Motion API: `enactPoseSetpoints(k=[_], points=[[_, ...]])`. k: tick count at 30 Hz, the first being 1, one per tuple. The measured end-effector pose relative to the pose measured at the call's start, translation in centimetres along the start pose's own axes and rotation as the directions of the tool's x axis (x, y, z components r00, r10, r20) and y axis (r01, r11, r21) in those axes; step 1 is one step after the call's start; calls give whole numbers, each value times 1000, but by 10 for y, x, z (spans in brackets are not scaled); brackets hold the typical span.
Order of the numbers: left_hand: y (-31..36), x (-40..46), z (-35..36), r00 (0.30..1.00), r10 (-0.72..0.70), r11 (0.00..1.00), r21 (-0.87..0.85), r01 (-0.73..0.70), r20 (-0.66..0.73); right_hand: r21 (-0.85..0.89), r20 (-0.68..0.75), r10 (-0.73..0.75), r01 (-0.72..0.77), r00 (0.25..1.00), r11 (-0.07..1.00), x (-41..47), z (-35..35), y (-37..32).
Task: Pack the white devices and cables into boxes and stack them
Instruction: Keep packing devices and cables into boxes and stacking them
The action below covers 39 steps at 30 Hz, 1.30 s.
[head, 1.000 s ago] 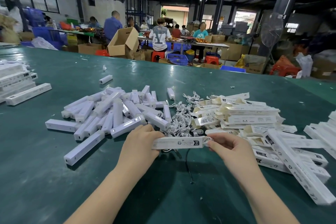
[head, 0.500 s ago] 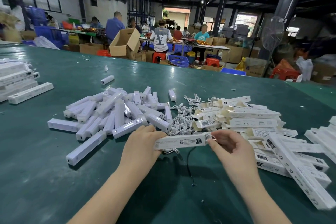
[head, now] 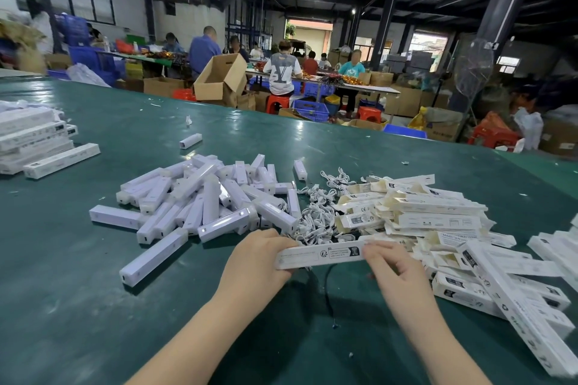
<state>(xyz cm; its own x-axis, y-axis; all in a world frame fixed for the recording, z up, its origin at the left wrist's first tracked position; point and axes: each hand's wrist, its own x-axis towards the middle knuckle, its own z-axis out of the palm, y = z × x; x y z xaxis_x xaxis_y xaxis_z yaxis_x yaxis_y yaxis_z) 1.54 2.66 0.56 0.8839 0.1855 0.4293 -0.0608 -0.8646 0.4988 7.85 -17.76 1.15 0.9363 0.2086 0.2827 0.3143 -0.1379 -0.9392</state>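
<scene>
Nearest, the left hand (head: pixel 256 259) grips 1 end of a long white box (head: pixel 320 255) while the right hand (head: pixel 395 269) pinches the other end, apparently closing its flap. Next, the shut box likely goes to the stacked boxes (head: pixel 34 137) far left. Beyond lie loose white devices (head: pixel 200 200), tangled cables (head: pixel 316 222) and empty cartons (head: pixel 422 212), crowding the green table (head: pixel 78 291).

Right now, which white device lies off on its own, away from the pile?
The short device beyond the pile, alone on the green table; the others lie heaped or touching.
</scene>
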Motion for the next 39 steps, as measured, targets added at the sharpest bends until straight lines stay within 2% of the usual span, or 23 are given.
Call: enactPoseSetpoints(k=[4,8,11,12,14,17,23,29,32,34,39], points=[[-1,0,2,998,-57,998,-31,58,38,-5,-18,-5,4,1000,1000,-2,4,-1],[-1,0,4,998,-50,998,-35,52,45,-106,-60,-123,117,991,988,-3,2,-3],[-1,0,5,997,-52,998,-35,54,59,-92,-93,-132,124,987,988,-2,0,-4],[-1,0,6,997,-56,998,-33,58,52,-85,-76,-114,108,990,991,-3,1,-4],[-2,0,6,997,-73,997,-36,74,30,-32,46,-39,41,998,999,-4,4,-5],[-5,0,7,995,-97,994,-45,99,32,178,225,51,-93,973,980,-8,12,-5],[-6,2,10,988,-145,985,-85,150,62,32,220,-152,149,964,988,-13,10,-6],[-4,2,10,977,-184,976,-95,194,111,-91,203,-304,327,931,940,-17,11,-8],[-3,2,9,984,-148,984,-81,156,94,181,46,-231,219,972,959,-12,10,-9],[-2,1,9,991,-99,990,-94,107,87,284,-34,-148,152,988,947,-6,7,-8],[0,-2,9,995,-66,993,-93,74,78,347,6,-33,29,999,938,-2,7,-2]])
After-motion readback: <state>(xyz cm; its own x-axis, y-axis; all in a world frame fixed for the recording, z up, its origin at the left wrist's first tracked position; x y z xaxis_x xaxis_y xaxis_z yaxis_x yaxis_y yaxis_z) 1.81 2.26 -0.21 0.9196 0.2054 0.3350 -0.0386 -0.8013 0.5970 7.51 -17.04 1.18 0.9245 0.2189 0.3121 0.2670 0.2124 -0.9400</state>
